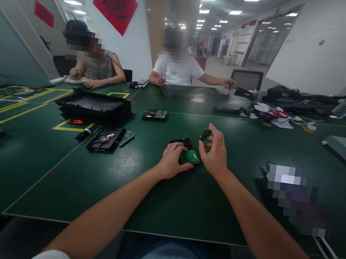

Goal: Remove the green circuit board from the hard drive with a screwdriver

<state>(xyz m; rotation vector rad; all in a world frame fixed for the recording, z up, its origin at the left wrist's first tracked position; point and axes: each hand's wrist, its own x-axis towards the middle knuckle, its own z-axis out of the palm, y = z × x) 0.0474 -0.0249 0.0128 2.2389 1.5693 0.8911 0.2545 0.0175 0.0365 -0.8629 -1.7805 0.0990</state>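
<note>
1 screwdriver point(205, 133); 1 hard drive point(190, 156)

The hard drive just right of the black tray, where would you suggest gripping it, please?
Probably grip the hard drive by its near and far edges, from above: it lies flat, apart from other things, its green board exposed on top.
</note>
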